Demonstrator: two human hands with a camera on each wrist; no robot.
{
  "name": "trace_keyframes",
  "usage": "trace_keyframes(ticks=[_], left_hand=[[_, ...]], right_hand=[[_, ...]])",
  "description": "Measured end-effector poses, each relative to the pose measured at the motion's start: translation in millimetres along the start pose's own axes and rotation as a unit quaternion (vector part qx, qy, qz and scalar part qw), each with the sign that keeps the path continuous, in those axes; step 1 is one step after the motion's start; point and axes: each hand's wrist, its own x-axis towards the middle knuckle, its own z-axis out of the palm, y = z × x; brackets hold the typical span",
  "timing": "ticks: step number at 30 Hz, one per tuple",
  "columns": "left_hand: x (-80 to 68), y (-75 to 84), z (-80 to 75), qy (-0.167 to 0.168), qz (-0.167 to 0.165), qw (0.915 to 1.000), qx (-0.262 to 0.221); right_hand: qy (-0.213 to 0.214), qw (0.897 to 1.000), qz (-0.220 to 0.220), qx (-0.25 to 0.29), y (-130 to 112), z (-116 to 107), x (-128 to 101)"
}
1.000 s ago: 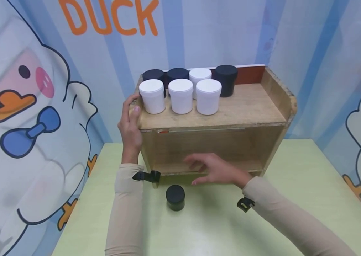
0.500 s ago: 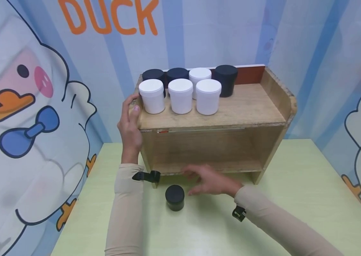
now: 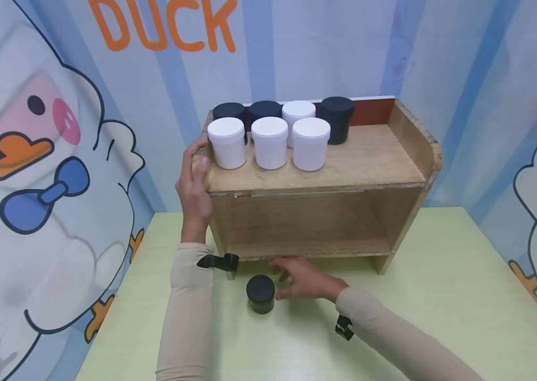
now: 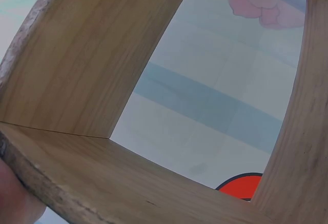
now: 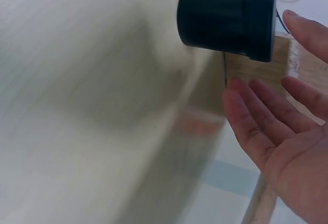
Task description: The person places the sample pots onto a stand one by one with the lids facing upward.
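Note:
My left hand (image 3: 194, 185) grips the left side panel of a small wooden shelf (image 3: 359, 164), thumb on the near side. In the left wrist view only a bit of that hand (image 4: 18, 196) shows beside the wood. A black lidded jar (image 3: 261, 294) stands upright on the table in front of the shelf. Just to its right is my right hand (image 3: 307, 279), fingers spread and slightly bent, holding nothing. The right wrist view shows a gap between the fingers (image 5: 246, 124) and the jar (image 5: 225, 21).
On the shelf's upper board are white jars (image 3: 270, 145) and black jars (image 3: 337, 119) in two rows, towards the left. The shelf stands on a pale green table (image 3: 449, 275). A printed curtain (image 3: 325, 47) hangs behind and at both sides.
My right hand has come down and left from in front of the shelf's lower opening to beside the black jar. The left hand and the jars have stayed put.

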Motion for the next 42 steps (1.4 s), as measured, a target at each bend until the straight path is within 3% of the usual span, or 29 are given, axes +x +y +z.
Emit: trace_keyframes(ticks=[18, 42], left_hand=[[0.7, -3.4, 0.3, 0.0, -0.002, 1.0, -0.003], [0.1, -1.1, 0.4, 0.005, 0.006, 1.0, 0.001]], right_hand=[[0.013, 0.999, 0.008, 0.031, 4.1, 19.0, 6.8], [0.067, 0.986, 0.018, 0.149, 18.2, 51.8, 7.6]])
